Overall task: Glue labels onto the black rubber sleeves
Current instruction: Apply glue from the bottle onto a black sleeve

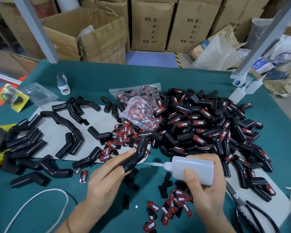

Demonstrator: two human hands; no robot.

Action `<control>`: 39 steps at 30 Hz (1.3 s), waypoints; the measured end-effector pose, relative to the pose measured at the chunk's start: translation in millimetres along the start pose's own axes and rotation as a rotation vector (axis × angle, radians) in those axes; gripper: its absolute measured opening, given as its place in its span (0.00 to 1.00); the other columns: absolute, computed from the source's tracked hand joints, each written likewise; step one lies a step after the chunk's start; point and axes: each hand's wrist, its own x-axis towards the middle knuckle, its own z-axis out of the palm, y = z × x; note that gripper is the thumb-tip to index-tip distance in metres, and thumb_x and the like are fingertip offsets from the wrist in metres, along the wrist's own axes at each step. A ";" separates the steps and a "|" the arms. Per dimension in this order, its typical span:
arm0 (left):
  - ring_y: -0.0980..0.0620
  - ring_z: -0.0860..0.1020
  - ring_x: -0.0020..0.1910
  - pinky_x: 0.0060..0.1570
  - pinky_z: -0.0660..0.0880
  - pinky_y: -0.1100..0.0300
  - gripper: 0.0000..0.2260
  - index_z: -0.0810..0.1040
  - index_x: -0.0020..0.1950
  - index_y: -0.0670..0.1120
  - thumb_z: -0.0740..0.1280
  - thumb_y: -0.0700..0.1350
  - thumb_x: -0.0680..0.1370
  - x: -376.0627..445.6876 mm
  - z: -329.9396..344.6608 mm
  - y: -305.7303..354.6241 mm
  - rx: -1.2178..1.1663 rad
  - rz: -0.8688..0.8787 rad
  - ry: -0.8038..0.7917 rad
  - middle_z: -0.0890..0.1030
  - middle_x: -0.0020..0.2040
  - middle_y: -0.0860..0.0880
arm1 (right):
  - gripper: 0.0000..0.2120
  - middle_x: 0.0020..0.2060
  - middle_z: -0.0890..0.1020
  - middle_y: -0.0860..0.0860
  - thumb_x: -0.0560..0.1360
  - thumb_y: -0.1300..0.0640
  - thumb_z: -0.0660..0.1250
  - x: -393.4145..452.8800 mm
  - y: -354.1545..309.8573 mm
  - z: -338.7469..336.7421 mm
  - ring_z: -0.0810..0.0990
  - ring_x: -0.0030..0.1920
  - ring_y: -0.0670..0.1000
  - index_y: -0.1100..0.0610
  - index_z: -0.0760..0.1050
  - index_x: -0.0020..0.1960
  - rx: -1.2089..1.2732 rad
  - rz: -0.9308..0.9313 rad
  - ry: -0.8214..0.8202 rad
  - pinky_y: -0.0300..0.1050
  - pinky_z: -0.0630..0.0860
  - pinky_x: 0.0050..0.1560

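My left hand (106,175) holds a bent black rubber sleeve (137,155), one end slipped over a finger. My right hand (203,187) grips a white glue bottle (193,169) lying sideways, its thin nozzle (155,164) pointing left at the sleeve's lower end. Red-and-black labels lie loose in front of my hands (173,204) and behind the sleeve (123,137). A big heap of labelled sleeves (208,128) fills the right of the table. Unlabelled sleeves (67,125) are scattered on the left.
A clear bag of labels (139,111) lies mid-table. Black scissors (252,209) rest at the lower right. A white cord (40,199) loops at the lower left. Spare glue bottles (240,93) and another bottle (63,83) stand at the back. Cardboard boxes (151,26) stand beyond the green table (94,76).
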 end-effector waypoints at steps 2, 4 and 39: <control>0.46 0.84 0.60 0.58 0.80 0.60 0.09 0.82 0.38 0.29 0.67 0.29 0.78 1.1 -0.1 1.0 0.007 0.000 -0.001 0.82 0.65 0.36 | 0.13 0.46 0.82 0.38 0.72 0.51 0.69 -1.6 -0.3 0.5 0.82 0.41 0.41 0.36 0.75 0.55 -0.004 -0.008 -0.005 0.33 0.78 0.35; 0.46 0.84 0.61 0.60 0.79 0.60 0.09 0.83 0.40 0.29 0.67 0.29 0.78 2.5 0.2 2.4 0.010 0.003 -0.009 0.82 0.65 0.36 | 0.13 0.46 0.82 0.39 0.72 0.50 0.69 -1.5 0.8 0.1 0.82 0.41 0.43 0.37 0.76 0.54 -0.004 0.004 0.004 0.34 0.78 0.35; 0.48 0.84 0.58 0.60 0.78 0.63 0.21 0.81 0.37 0.29 0.61 0.36 0.87 7.4 -1.6 8.6 0.009 0.011 0.009 0.81 0.65 0.37 | 0.14 0.47 0.82 0.35 0.72 0.52 0.68 -0.6 -0.7 1.5 0.82 0.41 0.38 0.37 0.75 0.55 -0.001 -0.041 -0.026 0.30 0.76 0.36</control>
